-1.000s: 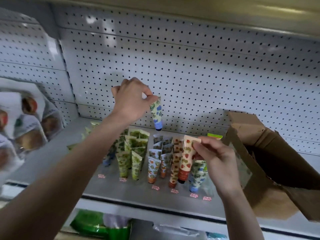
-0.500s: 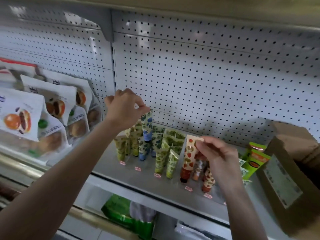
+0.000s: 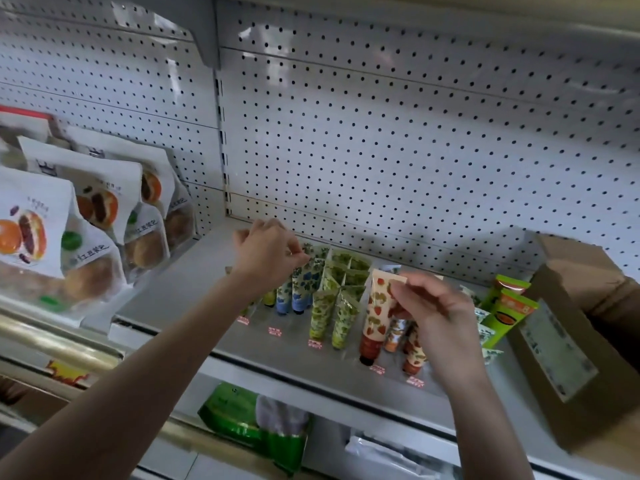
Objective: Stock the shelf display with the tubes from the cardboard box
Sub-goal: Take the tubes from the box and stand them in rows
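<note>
Restocking at a grey metal shelf backed by white perforated pegboard. In the left hand, a narrow thumb-and-fingertip grip on the crimped top of a cream plastic tube printed with blue flowers: long axis upright, dark blue cap pointing down, set among matching tubes in the second row from the left; contact between cap and shelf impossible to tell. In the right hand, another narrow pinch grip, on the crimped upper end of a cream plastic tube printed with red strawberries: near upright, top tipped slightly right, dark cap down, at the front of its row just beside the green leaf-print tubes. At far right on the same shelf, the brown cardboard box. On the left, white pouches of pastries.
</note>
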The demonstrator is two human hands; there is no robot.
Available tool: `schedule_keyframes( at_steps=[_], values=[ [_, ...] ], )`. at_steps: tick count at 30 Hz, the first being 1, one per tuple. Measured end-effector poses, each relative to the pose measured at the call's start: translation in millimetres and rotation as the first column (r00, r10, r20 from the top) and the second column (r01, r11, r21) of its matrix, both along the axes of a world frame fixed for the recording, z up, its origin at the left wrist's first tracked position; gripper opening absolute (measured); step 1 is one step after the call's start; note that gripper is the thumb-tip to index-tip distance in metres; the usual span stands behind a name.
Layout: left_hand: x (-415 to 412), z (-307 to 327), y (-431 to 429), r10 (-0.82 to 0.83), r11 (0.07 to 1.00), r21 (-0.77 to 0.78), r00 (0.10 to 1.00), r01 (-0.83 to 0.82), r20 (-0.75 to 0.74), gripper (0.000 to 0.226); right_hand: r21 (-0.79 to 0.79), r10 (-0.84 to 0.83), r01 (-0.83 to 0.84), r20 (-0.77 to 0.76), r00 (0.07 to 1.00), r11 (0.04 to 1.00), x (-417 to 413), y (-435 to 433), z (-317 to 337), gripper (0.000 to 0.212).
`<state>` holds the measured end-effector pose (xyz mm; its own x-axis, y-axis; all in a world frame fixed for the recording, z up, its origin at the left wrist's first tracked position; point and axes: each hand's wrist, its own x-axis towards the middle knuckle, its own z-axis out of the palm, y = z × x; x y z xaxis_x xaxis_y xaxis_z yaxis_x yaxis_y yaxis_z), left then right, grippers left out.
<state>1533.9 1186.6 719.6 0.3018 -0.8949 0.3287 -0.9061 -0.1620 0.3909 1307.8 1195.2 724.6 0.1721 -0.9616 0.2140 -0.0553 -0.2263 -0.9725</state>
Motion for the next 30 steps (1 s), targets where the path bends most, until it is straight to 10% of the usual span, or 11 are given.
schedule_keyframes(
  at_steps=[30],
  values=[
    [-15.6, 9.7, -15.2, -0.124, 0.989, 0.076, 0.992, 0.123, 0.0, 0.014, -0.039, -0.158, 0.161, 0.08, 0.984, 0.986, -36.8, -9.8, 8.6, 0.013]
  ],
)
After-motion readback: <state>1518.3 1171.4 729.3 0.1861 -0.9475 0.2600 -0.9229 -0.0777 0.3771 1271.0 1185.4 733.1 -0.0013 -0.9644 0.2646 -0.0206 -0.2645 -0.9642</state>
